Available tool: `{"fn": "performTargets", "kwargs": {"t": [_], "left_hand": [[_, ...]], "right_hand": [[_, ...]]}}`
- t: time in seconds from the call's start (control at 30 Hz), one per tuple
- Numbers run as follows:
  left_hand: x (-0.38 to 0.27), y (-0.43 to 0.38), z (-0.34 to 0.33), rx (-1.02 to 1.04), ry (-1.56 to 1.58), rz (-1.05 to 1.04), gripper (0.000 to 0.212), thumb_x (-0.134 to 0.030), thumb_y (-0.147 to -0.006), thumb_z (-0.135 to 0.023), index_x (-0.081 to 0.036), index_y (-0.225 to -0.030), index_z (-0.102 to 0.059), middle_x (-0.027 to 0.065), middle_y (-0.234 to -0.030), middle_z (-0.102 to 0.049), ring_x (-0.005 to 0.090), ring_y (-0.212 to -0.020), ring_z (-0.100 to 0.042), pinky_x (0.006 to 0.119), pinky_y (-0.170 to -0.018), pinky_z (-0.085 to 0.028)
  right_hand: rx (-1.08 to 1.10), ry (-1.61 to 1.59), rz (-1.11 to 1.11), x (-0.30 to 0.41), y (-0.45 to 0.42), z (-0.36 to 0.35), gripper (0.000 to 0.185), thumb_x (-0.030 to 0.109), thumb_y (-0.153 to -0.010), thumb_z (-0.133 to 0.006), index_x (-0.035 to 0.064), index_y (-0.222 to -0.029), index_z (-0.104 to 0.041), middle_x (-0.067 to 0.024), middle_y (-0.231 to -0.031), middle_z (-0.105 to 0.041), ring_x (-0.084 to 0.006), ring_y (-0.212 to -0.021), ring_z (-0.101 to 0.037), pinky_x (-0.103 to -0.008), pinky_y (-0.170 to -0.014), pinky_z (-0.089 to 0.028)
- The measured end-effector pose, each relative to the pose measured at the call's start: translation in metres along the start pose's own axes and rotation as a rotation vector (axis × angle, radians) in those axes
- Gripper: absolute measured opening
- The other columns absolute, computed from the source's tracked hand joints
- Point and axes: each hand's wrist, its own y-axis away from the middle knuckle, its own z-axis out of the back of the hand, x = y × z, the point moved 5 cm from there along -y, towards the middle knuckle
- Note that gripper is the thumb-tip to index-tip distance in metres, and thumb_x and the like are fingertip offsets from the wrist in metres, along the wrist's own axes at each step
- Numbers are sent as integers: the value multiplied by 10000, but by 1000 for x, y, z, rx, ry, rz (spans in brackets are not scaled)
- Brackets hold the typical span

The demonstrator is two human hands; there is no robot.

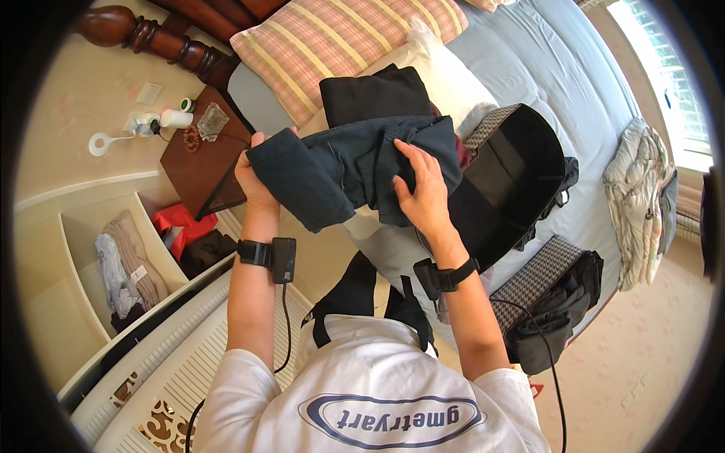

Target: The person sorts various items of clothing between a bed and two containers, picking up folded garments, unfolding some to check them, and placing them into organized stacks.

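A dark navy garment with a ribbed-looking band and a drawstring [345, 164] lies folded lengthwise before me. Around its left end, my left hand [255, 178] has a grip, the fingers partly hidden behind the cloth. My right hand [423, 189] rests on top of the bunched right part with fingers spread. Just beyond it is a folded black cloth [376, 96]. A bit of maroon fabric [463, 153] shows at the garment's right edge. To the right, a black-lined fabric storage box with houndstooth sides [491, 125] sits on the bed, open at the top.
Pillows [334, 51] lie at the head of the bed [544, 62]. Dark clothes [544, 323] and a second houndstooth piece [535, 277] are at its near edge. Left stand a brown nightstand [192, 164] and an open drawer with clothes [127, 198]. Cables trail from both wrists.
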Motion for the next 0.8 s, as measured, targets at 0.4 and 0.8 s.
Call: {"fn": "performTargets", "kwargs": {"t": [0.4,0.8], "left_hand": [[2,-12,4,-109,-146,-40,132,-146,-803,-390,-89,-687,-417,108,-745,-533,297,-782,-534,436,-1020,-397],[1,-20,9,14,-88,67,166,-185,-839,-406,-98,-701,-437,156,-841,-583,305,-869,-549,432,-941,-436]], "right_hand": [[105,390,-42,-20,-58,6,338,89,-678,-722,106,-1012,-674,-95,-1137,-582,-336,-1146,-490,-460,-936,-397],[369,201,312,-4,-67,-30,337,172,-696,-800,133,-1007,-676,-34,-1126,-596,-266,-1138,-519,-439,-1012,-375]]}}
